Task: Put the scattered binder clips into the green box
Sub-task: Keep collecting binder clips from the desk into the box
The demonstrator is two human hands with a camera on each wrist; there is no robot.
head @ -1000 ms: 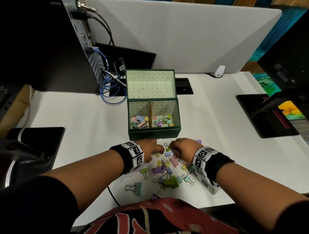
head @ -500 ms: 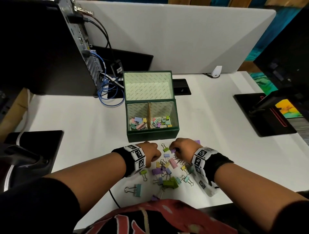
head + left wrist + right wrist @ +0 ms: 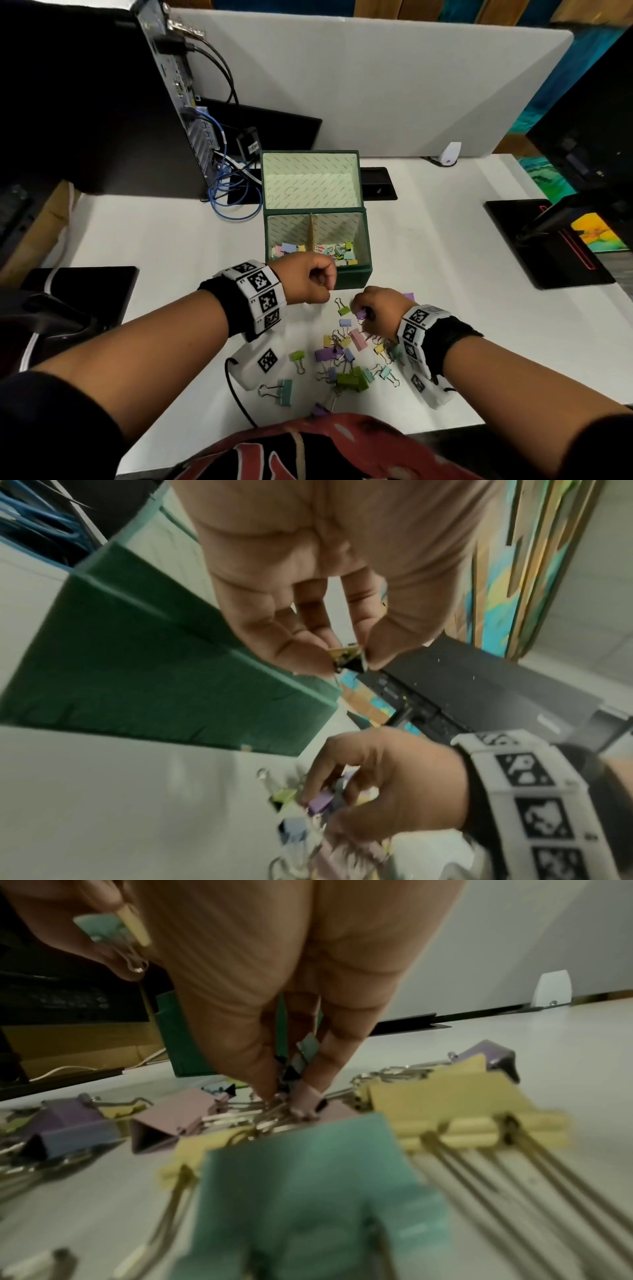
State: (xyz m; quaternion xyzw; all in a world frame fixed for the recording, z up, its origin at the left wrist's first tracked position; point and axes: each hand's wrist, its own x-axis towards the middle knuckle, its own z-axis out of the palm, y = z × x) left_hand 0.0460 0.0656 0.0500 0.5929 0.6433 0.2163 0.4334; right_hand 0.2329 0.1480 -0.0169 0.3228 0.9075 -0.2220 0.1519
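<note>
On the white desk [image 3: 445, 260], from the head view, you see the green box [image 3: 352, 277], square, cloth-like outside, pale printed paper inside, its lid standing open. A divider splits it and pastel clips lie in both halves. Your left hand [image 3: 310, 279] is curled at its front wall. The scattered binder clips [image 3: 346, 356], folded metal with wire handles, lie just before the box, under your right hand [image 3: 380, 308].

In the left wrist view, your left fingers [image 3: 294, 647] pinch a small yellow clip [image 3: 346, 654] beside the box rim.

In the right wrist view, your right fingers [image 3: 308, 1096] close on a pale clip [image 3: 306, 1049] in the pile.
</note>
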